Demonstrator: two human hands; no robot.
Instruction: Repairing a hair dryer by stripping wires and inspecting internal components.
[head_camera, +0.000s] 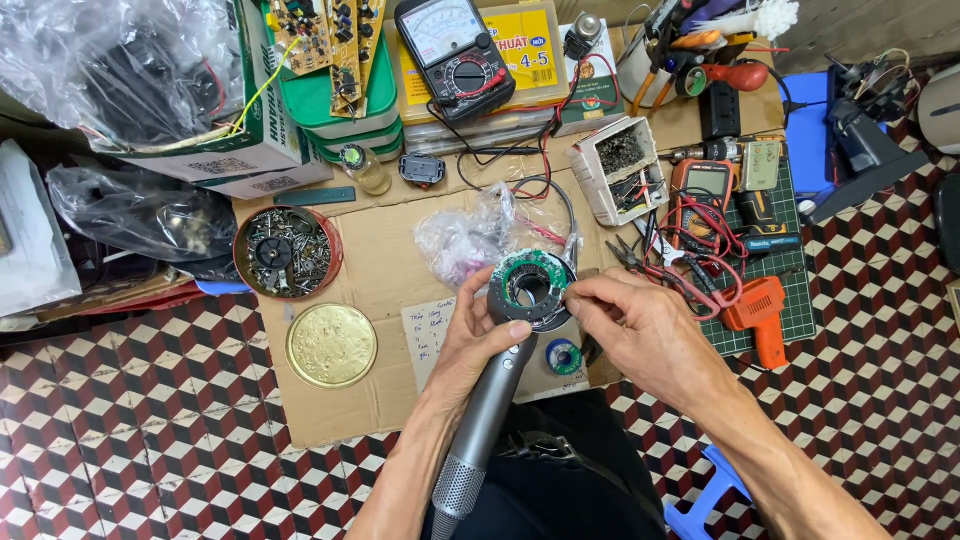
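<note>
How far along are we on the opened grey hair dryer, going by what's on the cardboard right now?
Done: the grey ring-headed hair dryer has its end open, baring the green ring-shaped circuit board. In hand: the left hand grips the dryer below the head while the right hand pinches at the board's rim. Left: the head remains uncovered; no removed cover can be identified nearby.

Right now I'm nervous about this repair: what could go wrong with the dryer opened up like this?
The left hand alone holds the grey hair dryer in mid-air; it could slip. The right hand picks at the exposed ring circuit board, so fine parts might get damaged. Any loosened piece could vanish among the clutter on the cardboard.
</note>
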